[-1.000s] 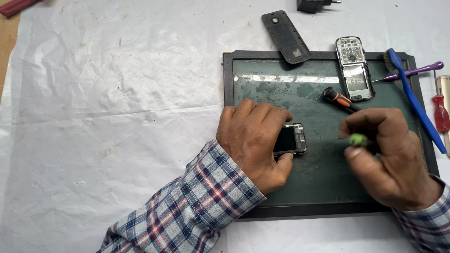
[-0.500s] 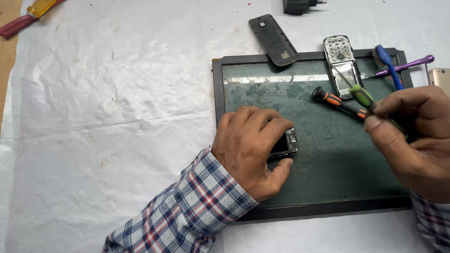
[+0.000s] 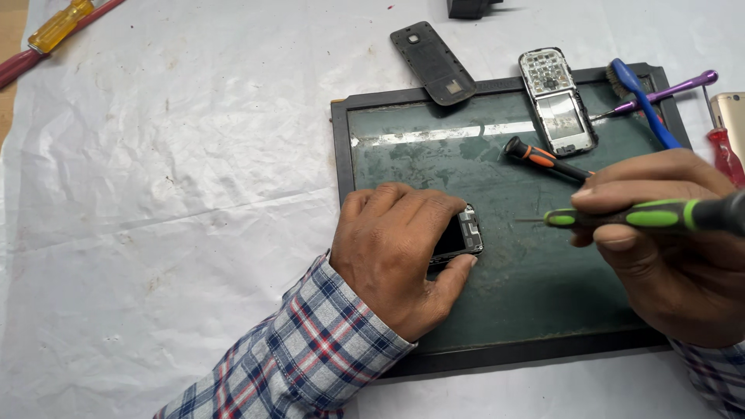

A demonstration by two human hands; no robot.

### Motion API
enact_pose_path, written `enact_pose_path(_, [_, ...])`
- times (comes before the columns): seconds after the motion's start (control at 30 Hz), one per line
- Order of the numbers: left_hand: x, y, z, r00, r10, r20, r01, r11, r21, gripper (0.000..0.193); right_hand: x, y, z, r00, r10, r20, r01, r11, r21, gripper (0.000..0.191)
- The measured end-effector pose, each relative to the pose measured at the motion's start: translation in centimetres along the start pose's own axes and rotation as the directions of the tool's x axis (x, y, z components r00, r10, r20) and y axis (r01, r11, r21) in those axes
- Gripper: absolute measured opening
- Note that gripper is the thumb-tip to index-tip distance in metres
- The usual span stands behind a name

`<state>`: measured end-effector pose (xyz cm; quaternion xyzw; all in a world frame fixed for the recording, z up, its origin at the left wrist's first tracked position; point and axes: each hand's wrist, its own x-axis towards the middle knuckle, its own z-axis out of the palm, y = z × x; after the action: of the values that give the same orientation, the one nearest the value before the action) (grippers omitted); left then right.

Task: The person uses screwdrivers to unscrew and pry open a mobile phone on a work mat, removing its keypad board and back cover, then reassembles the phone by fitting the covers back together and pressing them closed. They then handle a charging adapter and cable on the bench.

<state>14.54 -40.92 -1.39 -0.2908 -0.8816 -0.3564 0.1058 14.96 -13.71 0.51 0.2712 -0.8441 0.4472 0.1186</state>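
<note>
Meanwhile — phone repair on a framed green mat (image 3: 403, 147).
Left hand (image 3: 400, 252) clamped over small phone body (image 3: 459, 237); right hand (image 3: 671, 248) gripped green-black screwdriver (image 3: 644, 216) — tip just beside it.

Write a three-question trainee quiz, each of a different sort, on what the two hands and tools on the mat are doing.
1. True or false: the left hand covers a small dark phone body.
2. Which tool does the right hand hold? A orange-and-black screwdriver B green-and-black screwdriver C blue plastic brush
3. Fill in: the stripped phone frame lies on the dark green ____.

Key: 1 true; 2 B; 3 mat.
</note>
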Motion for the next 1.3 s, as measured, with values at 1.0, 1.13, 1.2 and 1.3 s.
enact_pose_path(1.0, [-0.3, 2.5, 2.7, 0.999, -0.032, 0.017, 0.033, 0.999, -0.022, 0.046, -1.4, -0.2, -0.2, 0.984, -0.159, 0.080, 0.162, 0.986, -0.035, 0.023])
enact_pose_path(1.13, [-0.3, 2.5, 2.7, 0.999, -0.030, 0.020, 0.031, 0.999, -0.020, 0.046, -1.3, -0.3, -0.3, 0.986, -0.139, 0.098, 0.144, 0.988, -0.053, 0.024])
enact_pose_path(1.2, [-0.5, 2.6, 2.7, 1.000, -0.021, 0.008, 0.021, 1.000, -0.024, 0.046, -1.3, -0.4, -0.2, 0.986, -0.135, 0.102, 0.141, 0.988, -0.059, 0.023])
enact_pose_path(1.3, [-0.8, 3.2, 2.9, 0.998, 0.022, -0.058, -0.025, 0.998, -0.057, 0.046, -1.5, -0.8, -0.4, 0.981, -0.160, 0.112, 0.169, 0.983, -0.074, 0.021])
